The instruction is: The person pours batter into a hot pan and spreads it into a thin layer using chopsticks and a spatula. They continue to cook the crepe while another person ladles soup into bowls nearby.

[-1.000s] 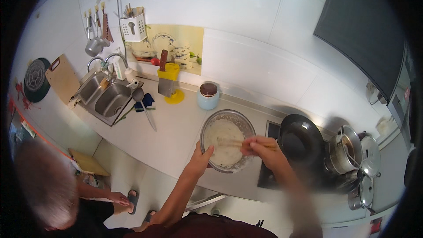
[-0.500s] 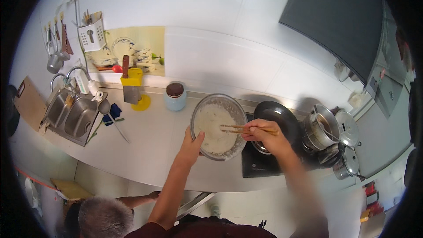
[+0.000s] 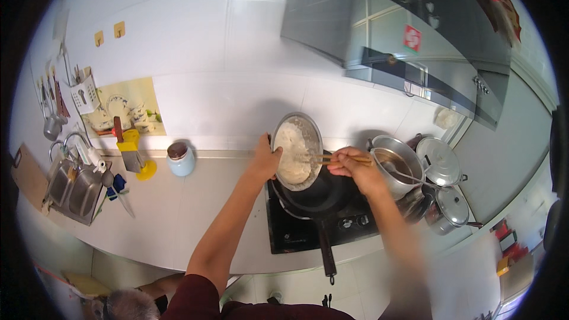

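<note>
My left hand (image 3: pixel 265 159) grips the left rim of a metal bowl (image 3: pixel 316 140), which is tilted up on its side above the wok. Inside the bowl lies a thick, pale batter or dough (image 3: pixel 291 157). My right hand (image 3: pixel 354 170) is closed round a pair of wooden chopsticks (image 3: pixel 323 159), whose tips reach into the pale mixture. Below the bowl, a dark wok (image 3: pixel 323 195) with a long handle rests on the black cooktop (image 3: pixel 290 231); the bowl and my right arm cover parts of it.
Right of the wok stand a large metal pot (image 3: pixel 396 148) with a ladle in it and lidded pots (image 3: pixel 440 163). A jar (image 3: pixel 181 161), a cleaver in a yellow holder (image 3: pixel 131 142) and a sink (image 3: pixel 83 192) are leftward. Another person (image 3: pixel 131 303) is at lower left.
The bowl has moved right from over the counter to above the wok and is now tilted. Both hands travelled with it, and the view has swung right.
</note>
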Demonstrator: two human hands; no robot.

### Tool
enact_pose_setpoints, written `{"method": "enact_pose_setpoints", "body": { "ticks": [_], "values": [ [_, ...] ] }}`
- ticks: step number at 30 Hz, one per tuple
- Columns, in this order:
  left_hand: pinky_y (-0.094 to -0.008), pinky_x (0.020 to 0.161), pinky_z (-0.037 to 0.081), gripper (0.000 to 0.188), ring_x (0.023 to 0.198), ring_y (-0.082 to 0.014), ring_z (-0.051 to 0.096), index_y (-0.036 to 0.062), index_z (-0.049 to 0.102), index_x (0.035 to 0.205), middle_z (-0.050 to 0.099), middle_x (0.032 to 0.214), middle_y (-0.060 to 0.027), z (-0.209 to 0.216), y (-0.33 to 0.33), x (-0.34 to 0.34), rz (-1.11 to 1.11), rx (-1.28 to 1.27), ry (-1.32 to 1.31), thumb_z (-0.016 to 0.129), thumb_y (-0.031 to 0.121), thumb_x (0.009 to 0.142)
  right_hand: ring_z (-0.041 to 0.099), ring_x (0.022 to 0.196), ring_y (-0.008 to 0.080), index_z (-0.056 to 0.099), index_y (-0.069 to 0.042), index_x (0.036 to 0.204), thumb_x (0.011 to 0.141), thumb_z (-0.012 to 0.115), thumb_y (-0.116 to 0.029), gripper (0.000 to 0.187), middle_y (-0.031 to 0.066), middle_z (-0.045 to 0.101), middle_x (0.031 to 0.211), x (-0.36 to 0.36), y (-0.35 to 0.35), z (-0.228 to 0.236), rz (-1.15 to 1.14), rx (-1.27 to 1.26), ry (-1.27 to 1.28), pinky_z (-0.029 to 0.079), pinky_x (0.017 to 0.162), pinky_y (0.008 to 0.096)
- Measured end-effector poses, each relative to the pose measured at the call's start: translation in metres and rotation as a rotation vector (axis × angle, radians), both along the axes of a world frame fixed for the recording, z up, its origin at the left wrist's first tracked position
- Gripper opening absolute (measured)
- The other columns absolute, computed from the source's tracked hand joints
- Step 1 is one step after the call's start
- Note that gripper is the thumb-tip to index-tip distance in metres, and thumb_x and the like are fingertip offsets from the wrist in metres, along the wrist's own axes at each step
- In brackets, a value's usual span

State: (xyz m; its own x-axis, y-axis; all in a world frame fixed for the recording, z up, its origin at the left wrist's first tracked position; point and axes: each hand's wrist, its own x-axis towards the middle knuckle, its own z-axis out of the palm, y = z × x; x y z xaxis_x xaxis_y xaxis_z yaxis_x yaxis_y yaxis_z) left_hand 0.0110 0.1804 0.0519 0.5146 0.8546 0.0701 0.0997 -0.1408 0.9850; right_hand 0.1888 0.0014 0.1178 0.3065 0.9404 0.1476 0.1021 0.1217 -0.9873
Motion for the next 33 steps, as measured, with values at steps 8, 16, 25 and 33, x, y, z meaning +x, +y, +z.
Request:
{"method": "enact_pose_setpoints", "body": {
  "ticks": [8,16,25,33],
  "values": [
    [-0.0479,0.092,0.041,0.063,0.113,-0.0448,0.044,-0.0002,0.020,0.138,0.038,0.130,-0.0283,-0.063,0.020,0.082,0.006,0.400,0.175,0.056,0.014,0.088,0.066,0.082,0.0251,0.057,0.007,0.100,0.094,0.049,-0.013,0.022,0.0159,0.062,0.093,0.039,-0.021,-0.035,-0.154,0.150,0.207,0.057,0.074,0.0319],
    [-0.0477,0.097,0.039,0.057,0.122,-0.0424,0.038,0.0005,0.021,0.138,0.032,0.136,-0.0274,-0.026,-0.007,0.119,-0.105,0.346,0.368,0.052,0.010,0.091,0.065,0.081,0.0189,0.059,0.003,0.100,0.093,0.054,-0.020,0.024,0.0108,0.063,0.092,0.063,-0.036,-0.075,-0.187,0.060,0.225,0.055,0.072,0.0284],
    [-0.0473,0.092,0.044,0.058,0.108,-0.0483,0.047,0.0053,0.019,0.139,0.029,0.131,-0.0312,-0.042,-0.005,0.141,-0.168,0.579,0.450,0.050,0.011,0.090,0.064,0.080,0.0165,0.060,0.001,0.098,0.091,0.055,-0.015,0.018,0.0078,0.062,0.090,0.069,-0.037,-0.090,-0.188,0.063,0.252,0.055,0.072,0.0269],
    [-0.0484,0.090,0.044,0.056,0.105,-0.0480,0.049,0.0069,0.021,0.139,0.031,0.129,-0.0300,-0.066,0.009,0.156,-0.115,0.600,0.358,0.049,0.011,0.091,0.064,0.081,0.0164,0.059,0.001,0.098,0.092,0.054,-0.014,0.018,0.0078,0.063,0.091,0.074,-0.039,-0.094,-0.225,0.060,0.300,0.055,0.073,0.0265]
  ]
}}
